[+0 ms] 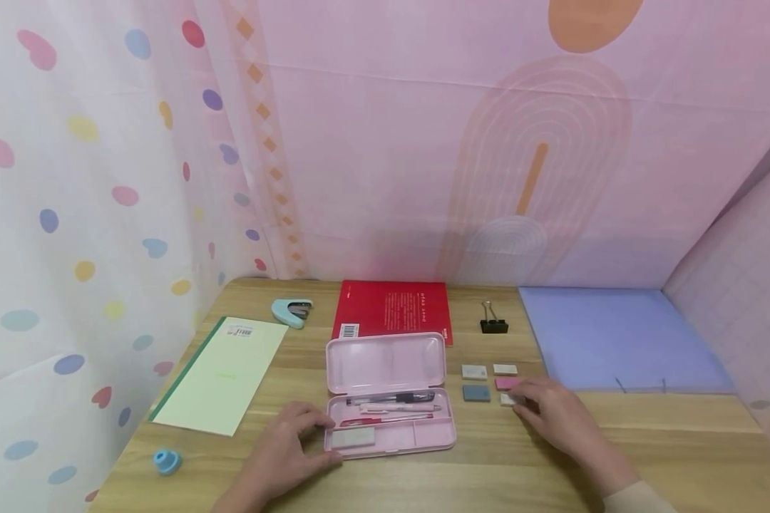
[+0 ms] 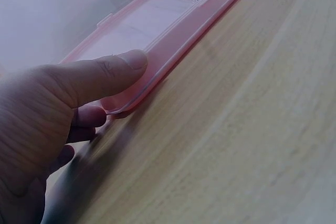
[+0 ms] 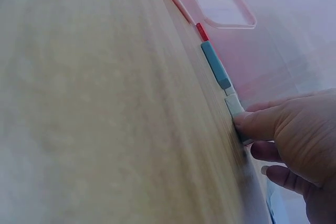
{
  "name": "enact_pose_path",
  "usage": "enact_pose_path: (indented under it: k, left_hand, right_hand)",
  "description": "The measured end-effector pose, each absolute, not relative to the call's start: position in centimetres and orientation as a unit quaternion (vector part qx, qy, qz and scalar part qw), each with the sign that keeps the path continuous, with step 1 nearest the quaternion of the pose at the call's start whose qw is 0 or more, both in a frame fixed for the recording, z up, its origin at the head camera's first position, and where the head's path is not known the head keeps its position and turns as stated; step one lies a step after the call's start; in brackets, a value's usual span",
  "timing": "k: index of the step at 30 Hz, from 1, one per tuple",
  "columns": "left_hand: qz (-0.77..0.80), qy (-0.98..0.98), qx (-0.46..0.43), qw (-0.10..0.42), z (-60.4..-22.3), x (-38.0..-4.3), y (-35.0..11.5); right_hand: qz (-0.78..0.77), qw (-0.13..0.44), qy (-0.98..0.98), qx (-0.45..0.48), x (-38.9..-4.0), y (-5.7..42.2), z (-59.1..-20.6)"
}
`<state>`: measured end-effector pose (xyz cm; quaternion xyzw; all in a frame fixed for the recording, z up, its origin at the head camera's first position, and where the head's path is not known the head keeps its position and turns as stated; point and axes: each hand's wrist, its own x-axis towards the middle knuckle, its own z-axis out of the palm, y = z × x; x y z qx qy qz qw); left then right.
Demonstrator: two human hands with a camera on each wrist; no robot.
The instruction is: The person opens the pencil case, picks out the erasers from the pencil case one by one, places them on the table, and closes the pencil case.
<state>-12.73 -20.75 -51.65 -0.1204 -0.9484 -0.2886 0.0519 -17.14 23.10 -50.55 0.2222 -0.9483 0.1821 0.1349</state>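
Observation:
An open pink pencil case lies mid-table, its lid raised toward the back. Inside it are a black pen, a pale pink pen, a red pen and a greyish eraser. My left hand grips the case's left end, thumb on the front wall. To the right of the case, my right hand pinches a small white eraser at the table. Beside it are a pink eraser, a blue-grey eraser and two whitish erasers.
Behind the case lies a red book. A black binder clip and a blue folder are at the right. On the left are a mint stapler, a pale green notebook and a small blue object.

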Motion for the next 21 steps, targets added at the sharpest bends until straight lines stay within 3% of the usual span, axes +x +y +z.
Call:
enact_pose_path:
  k: [5, 9, 12, 17, 21]
  left_hand:
    - [-0.289, -0.948, -0.123, 0.049, -51.6, -12.7, -20.8]
    - [-0.295, -0.945, -0.128, 0.057, -51.6, -12.7, -21.1]
    - [-0.301, -0.943, -0.127, 0.059, -51.6, -12.7, -21.3]
    - [-0.303, -0.943, -0.128, 0.053, -51.8, -12.7, -21.3]
    - [-0.305, -0.940, -0.141, 0.051, -51.8, -12.7, -21.2]
  right_hand:
    - [0.193, 0.173, -0.936, 0.236, -16.6, 22.0, -49.8]
    - [0.219, 0.196, -0.906, 0.304, -15.8, 18.4, -48.5]
    - [0.228, 0.158, -0.891, 0.360, -15.0, 14.3, -47.8]
    - [0.228, 0.049, -0.880, 0.415, -14.1, 8.2, -47.8]
    - [0.205, 0.016, -0.880, 0.429, -13.9, 5.5, -48.4]
